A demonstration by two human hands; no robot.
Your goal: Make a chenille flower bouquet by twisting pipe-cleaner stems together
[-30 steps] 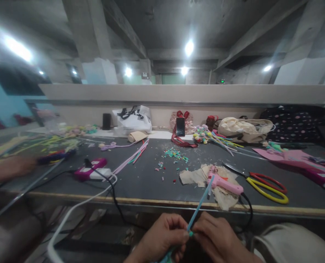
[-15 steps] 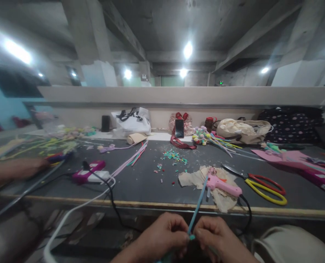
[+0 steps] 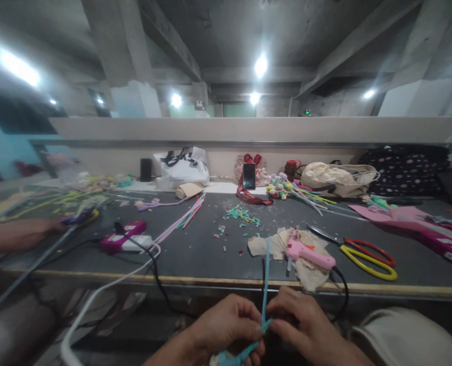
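Both my hands are low at the bottom middle, in front of the table's edge. My left hand (image 3: pixel 226 328) and my right hand (image 3: pixel 302 325) pinch a thin blue stick (image 3: pixel 265 274) between their fingertips. The stick rises almost straight up from the pinch toward the pink glue gun (image 3: pixel 308 253). Below my left hand a blue-green bundle (image 3: pixel 231 357) hangs from the stick's lower end. The glue gun lies on crumpled brown paper (image 3: pixel 271 246) on the dark table (image 3: pixel 195 249).
Red and yellow scissors (image 3: pixel 366 254) lie right of the glue gun. A pink power strip (image 3: pixel 122 239) with cables sits at the left. Another person's arm (image 3: pixel 16 236) reaches in from the left. Bags, a phone (image 3: pixel 249 176) and coloured sticks line the back wall.
The blue stick has swung from leaning right to nearly upright. My hands stayed pinched together on it. The other person's arm at the left shifted slightly.
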